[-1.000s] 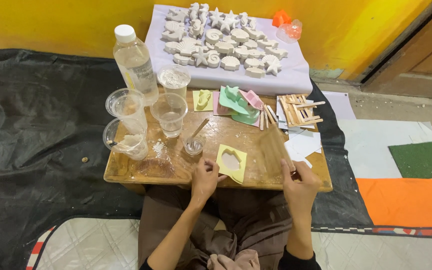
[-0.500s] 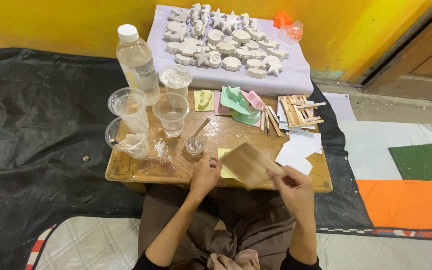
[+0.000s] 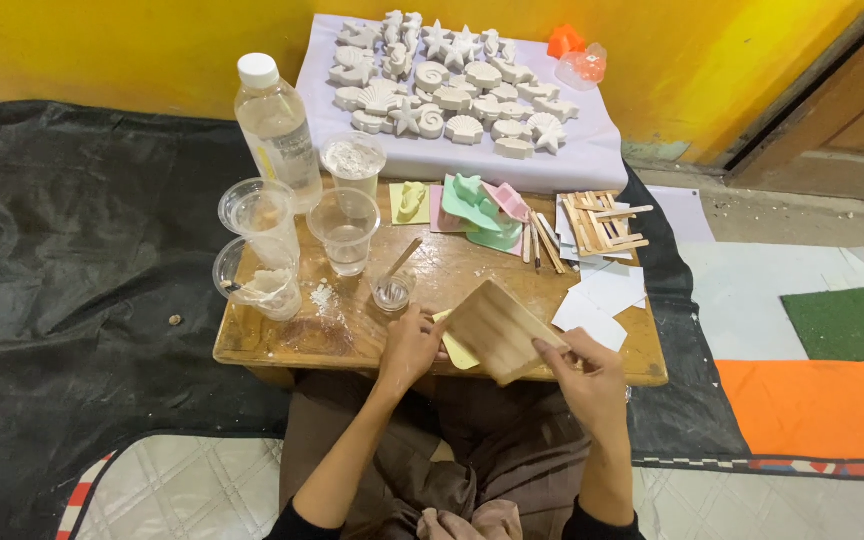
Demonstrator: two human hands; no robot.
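A small wooden board (image 3: 497, 330) is held tilted above the near edge of the low wooden worktop (image 3: 282, 340), over a yellow mould (image 3: 458, 350) that is mostly hidden beneath it. The right hand (image 3: 582, 375) is closed on the board's lower right corner, thumb on top. The left hand (image 3: 410, 345) rests at the board's left edge, fingers curled against it and the mould.

Just beyond the hands, a small clear cup with a wooden stick (image 3: 392, 285) stands closest. Further left are three clear plastic cups (image 3: 262, 215), one holding white residue, and a plastic bottle (image 3: 277, 125). Green and pink moulds (image 3: 482, 205), a pile of wooden sticks (image 3: 602, 220) and white paper squares (image 3: 602, 300) lie to the right. Behind, white shell-shaped casts (image 3: 452, 85) are laid out on a pale cloth (image 3: 572, 160).

Half a second earlier the board was lifted higher and further from the worktop; a second ago the yellow mould lay uncovered, with no board held.
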